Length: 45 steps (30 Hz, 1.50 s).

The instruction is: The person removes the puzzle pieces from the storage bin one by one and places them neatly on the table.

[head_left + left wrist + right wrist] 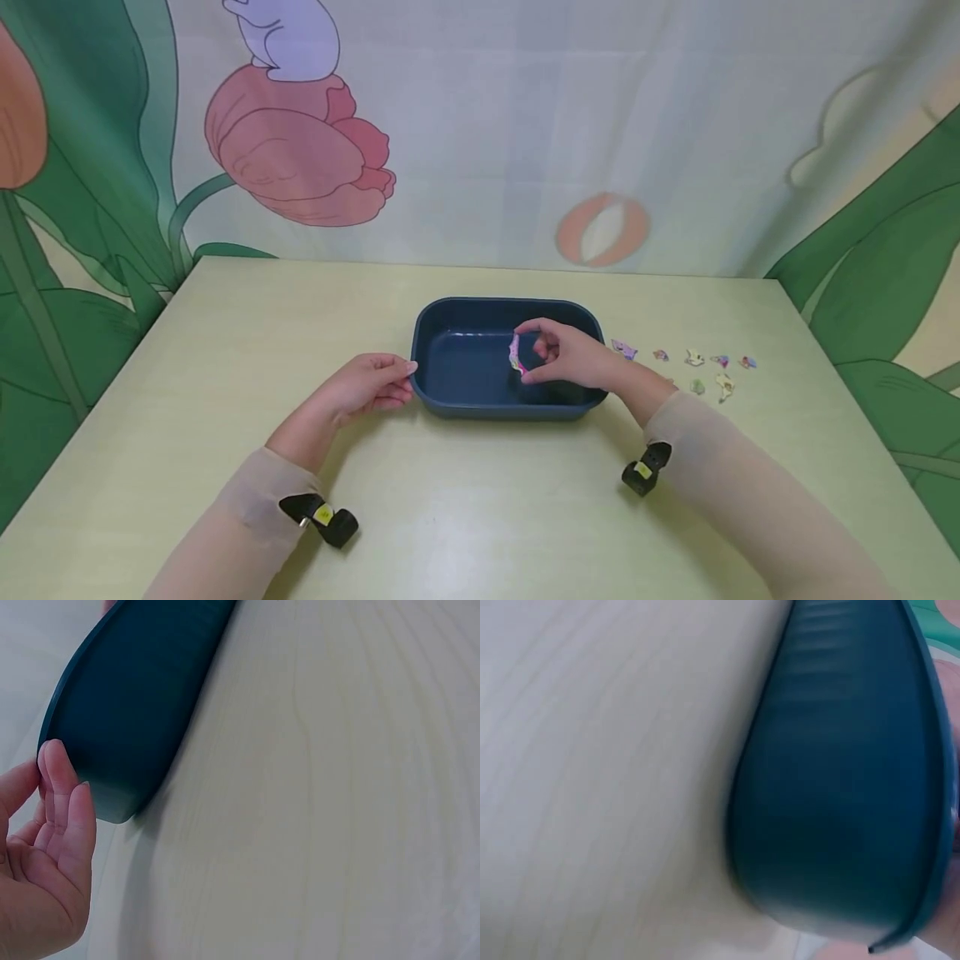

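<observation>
A dark blue rectangular basin stands on the table. My left hand is at its left end, thumb and fingertips pinching the rim; the left wrist view shows these fingers against the basin's outer wall. Over the basin's inside, my right hand pinches a small curved pink and white piece, like a sticker, between thumb and forefinger. In the right wrist view, the basin's wall hides most of that hand.
Several small colourful flat pieces lie on the table right of the basin, among them a purple one, a green one and a pale yellow one. A printed curtain hangs behind the table.
</observation>
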### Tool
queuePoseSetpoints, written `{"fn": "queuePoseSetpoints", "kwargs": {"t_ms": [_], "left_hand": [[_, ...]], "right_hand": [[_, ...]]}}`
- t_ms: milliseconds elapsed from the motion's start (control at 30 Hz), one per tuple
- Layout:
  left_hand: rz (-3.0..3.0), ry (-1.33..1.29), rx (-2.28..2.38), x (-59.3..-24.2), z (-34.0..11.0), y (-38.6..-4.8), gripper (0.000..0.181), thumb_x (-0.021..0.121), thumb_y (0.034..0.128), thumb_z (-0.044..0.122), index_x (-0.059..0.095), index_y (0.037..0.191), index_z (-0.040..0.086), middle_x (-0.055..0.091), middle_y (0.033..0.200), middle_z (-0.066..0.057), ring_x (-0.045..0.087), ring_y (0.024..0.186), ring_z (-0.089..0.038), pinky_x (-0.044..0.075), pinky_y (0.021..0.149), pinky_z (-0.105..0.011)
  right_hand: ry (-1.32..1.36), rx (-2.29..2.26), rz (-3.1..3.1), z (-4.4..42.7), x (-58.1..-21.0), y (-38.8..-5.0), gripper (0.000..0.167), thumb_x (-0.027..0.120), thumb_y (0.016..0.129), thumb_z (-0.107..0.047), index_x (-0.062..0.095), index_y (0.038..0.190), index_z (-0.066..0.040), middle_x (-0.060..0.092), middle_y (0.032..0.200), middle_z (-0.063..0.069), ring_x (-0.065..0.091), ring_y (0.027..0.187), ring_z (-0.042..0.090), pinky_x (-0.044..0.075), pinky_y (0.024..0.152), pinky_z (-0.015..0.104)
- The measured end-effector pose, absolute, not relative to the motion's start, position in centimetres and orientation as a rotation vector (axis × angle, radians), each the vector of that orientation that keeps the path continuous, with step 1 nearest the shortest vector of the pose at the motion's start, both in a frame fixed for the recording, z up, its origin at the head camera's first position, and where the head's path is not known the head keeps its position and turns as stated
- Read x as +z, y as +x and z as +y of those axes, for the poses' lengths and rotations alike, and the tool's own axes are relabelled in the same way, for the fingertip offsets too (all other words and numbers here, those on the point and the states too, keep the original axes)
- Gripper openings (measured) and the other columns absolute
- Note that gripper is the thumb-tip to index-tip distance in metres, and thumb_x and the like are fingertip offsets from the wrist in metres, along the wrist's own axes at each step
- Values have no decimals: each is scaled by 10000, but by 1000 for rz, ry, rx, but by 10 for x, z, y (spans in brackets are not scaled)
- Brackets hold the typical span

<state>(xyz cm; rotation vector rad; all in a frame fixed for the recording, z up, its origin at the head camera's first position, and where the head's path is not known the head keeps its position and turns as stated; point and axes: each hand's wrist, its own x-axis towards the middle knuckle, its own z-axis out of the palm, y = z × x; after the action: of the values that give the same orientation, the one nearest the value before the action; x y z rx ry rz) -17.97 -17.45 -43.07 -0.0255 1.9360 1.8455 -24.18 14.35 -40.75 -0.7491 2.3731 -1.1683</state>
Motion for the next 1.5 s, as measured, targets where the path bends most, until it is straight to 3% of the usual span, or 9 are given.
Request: {"fn": "queuePoseSetpoints", "kwargs": {"t_ms": [133,333,500,733,1033,1500], "left_hand": [[1959,-25,1828,-430,-174,-180,195,556,948,203,582,881,22,610,726,-27,605,639,-113,537,660,-235],[1954,-17,1819,-430,-174,-180,194,559,946,206,586,876,27,612,732,-30,609,650,-123,539,668,-240],[1958,-10,1806,-429,-174,-180,198,554,949,205,584,883,20,613,736,-31,610,654,-125,540,676,-248],[1974,-19,1810,-427,-175,-180,199,556,948,207,581,872,25,616,734,-37,614,659,-136,541,676,-247],[1957,-12,1814,-428,-174,-180,209,556,949,219,585,891,21,614,735,-27,611,655,-123,540,683,-245],[1946,-33,1832,-428,-173,-181,202,554,950,220,588,876,35,615,730,-28,611,648,-123,538,660,-232]], "right_hand": [[-759,-1166,2383,154,-399,-239,643,799,741,-185,463,1282,-102,479,810,72,428,673,191,383,601,257],[-751,-1175,2392,170,-384,-234,643,787,753,-157,445,1294,-87,473,820,120,415,692,204,365,599,254],[-690,-1145,2442,188,-377,-231,656,782,760,-180,429,1308,-100,444,760,55,418,683,195,358,576,265],[-595,-1158,2420,211,-377,-228,683,767,779,-197,392,1342,-106,414,709,42,401,616,179,387,525,281],[-557,-1192,2397,239,-381,-223,686,766,778,-175,390,1342,-74,398,699,27,388,628,148,397,608,274],[-409,-1173,2469,281,-391,-213,730,765,778,-230,363,1366,-74,454,754,67,452,683,174,421,637,263]]}}
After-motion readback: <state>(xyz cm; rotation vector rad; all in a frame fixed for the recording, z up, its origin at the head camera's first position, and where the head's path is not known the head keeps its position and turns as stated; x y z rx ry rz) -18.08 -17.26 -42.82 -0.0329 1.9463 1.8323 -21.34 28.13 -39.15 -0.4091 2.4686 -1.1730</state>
